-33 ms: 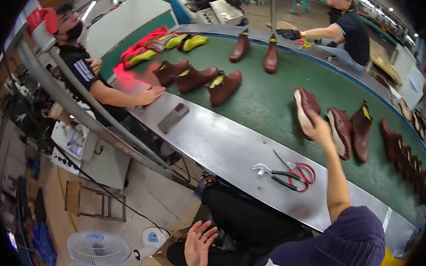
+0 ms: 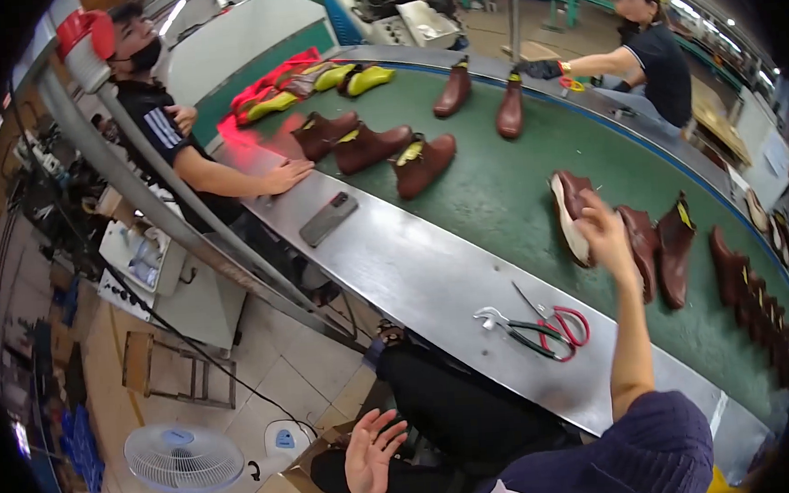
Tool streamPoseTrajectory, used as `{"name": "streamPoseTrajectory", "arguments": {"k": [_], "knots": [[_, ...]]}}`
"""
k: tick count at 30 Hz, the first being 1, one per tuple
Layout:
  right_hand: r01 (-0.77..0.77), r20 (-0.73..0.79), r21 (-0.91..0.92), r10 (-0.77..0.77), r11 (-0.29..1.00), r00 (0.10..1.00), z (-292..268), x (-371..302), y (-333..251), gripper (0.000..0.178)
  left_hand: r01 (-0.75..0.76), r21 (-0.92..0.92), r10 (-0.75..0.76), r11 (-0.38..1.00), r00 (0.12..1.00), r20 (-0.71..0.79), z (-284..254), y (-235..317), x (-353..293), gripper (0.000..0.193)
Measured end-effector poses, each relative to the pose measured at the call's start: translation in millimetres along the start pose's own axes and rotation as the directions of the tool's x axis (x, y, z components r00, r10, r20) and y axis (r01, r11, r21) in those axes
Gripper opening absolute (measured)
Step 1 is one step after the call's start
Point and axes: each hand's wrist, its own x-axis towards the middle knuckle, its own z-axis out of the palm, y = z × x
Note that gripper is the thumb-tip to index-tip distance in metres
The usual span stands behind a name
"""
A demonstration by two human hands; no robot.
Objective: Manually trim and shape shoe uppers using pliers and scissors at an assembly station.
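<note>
My right hand (image 2: 605, 232) reaches over the green belt, its fingers apart beside a brown ankle boot (image 2: 565, 202) lying on its side with the pale sole showing. The hand covers part of that boot. Just right of it, a brown boot (image 2: 641, 254) lies partly behind my forearm, and another boot (image 2: 678, 256) with a yellow-green tab lies beside it. My left hand (image 2: 372, 454) is over my lap, palm up, fingers spread, holding nothing. On the metal edge in front of me rest pincers (image 2: 524, 332) with dark handles and scissors (image 2: 569, 326) with red handles.
Several brown boots (image 2: 424, 165) lie farther left on the green belt (image 2: 491, 200); more stand in a row (image 2: 758, 306) at right. A phone (image 2: 329, 219) lies on the metal edge. A co-worker's gloved hand (image 2: 542, 69) is across the belt. A white fan (image 2: 183, 460) stands on the floor.
My right hand has come off the boot's sole and moved slightly up and right, its fingers now apart. The boot stays on the belt. My left hand keeps its pose.
</note>
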Motion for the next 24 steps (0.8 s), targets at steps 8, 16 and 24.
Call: {"name": "streamPoseTrajectory", "arguments": {"k": [8, 16, 24], "knots": [[0.169, -0.152, 0.982, -0.872, -0.081, 0.466, -92, 4, -186, 0.031, 0.060, -0.035, -0.058, 0.998, 0.997, 0.051, 23, 5, 28, 0.044], [-0.203, 0.571, 0.566, -0.203, 0.799, 0.795, 130, 110, -144, 0.038, 0.040, -0.017, -0.041, 0.999, 0.998, -0.054, 26, -4, 28, 0.043], [0.094, 0.346, -0.168, -0.031, 0.981, 0.938, 338, 171, -56, 0.059, -0.030, 0.003, 0.030, 1.000, 0.972, -0.234, 27, -6, 1, 0.040]]}}
